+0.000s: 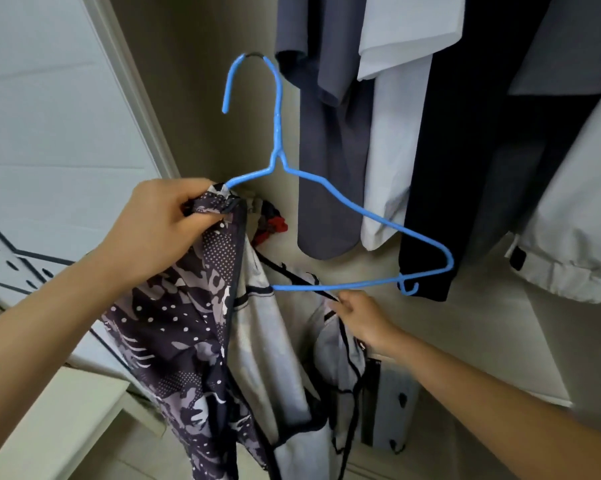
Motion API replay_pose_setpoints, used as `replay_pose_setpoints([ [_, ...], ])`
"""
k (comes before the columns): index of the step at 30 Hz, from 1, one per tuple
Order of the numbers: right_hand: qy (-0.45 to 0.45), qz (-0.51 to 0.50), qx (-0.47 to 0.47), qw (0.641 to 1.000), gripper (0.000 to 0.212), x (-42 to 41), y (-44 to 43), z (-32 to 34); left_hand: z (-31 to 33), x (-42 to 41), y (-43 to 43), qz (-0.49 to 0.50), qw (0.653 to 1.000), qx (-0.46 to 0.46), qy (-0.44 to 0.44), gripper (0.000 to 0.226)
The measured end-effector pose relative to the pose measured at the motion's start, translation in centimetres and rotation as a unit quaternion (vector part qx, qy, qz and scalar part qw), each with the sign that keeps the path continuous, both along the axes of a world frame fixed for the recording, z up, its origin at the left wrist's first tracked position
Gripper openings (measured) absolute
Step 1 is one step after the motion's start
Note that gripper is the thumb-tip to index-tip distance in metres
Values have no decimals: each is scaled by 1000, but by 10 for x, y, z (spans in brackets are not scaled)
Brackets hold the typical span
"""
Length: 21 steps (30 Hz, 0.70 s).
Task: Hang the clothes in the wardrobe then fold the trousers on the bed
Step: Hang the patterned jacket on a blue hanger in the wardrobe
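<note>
behind blue hanger (277, 133), grey shirt (326, 174), white shirt (392, 140)

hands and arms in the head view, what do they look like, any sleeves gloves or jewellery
The left hand and right hand are bare: no gloves, rings or watch visible. Both forearms are uncovered up to the frame edge, so no sleeves show.
</note>
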State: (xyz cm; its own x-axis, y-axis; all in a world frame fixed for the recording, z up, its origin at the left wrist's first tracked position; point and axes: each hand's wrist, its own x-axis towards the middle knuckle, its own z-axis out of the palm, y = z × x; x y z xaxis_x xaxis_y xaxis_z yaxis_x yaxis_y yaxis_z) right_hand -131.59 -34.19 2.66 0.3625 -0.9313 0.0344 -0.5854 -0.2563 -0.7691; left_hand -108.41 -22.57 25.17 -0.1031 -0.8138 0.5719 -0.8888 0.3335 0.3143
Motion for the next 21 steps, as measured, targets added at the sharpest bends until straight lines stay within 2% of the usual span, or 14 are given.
replay_pose_setpoints([
  [4, -49, 80, 28, 995, 39, -25, -19, 11, -5, 23, 11, 16, 1000, 24, -10, 22],
  [7, -67, 110, 24, 991, 37, -40, -28, 25, -7, 38, 15, 28, 998, 47, -23, 39],
  [9, -77, 123, 15, 989, 34, -48, -31, 33, -8, 44, 18, 31, 998, 54, -31, 41],
  [11, -73, 125, -19, 989, 37, -53, -34, 42, -9, 46, 21, 35, 995, 66, -71, 39],
  [15, -28, 86, -130, 987, 37, -56, -37, 60, -20, 41, 20, 38, 972, 47, -229, 42],
  [17, 1, 30, -192, 981, 42, -53, -30, 73, -25, 36, 17, 52, 964, 29, -260, 41],
  [21, -14, -30, -274, 961, 58, -42, 0, 103, -41, 28, 12, 93, 955, 14, -280, 42],
])
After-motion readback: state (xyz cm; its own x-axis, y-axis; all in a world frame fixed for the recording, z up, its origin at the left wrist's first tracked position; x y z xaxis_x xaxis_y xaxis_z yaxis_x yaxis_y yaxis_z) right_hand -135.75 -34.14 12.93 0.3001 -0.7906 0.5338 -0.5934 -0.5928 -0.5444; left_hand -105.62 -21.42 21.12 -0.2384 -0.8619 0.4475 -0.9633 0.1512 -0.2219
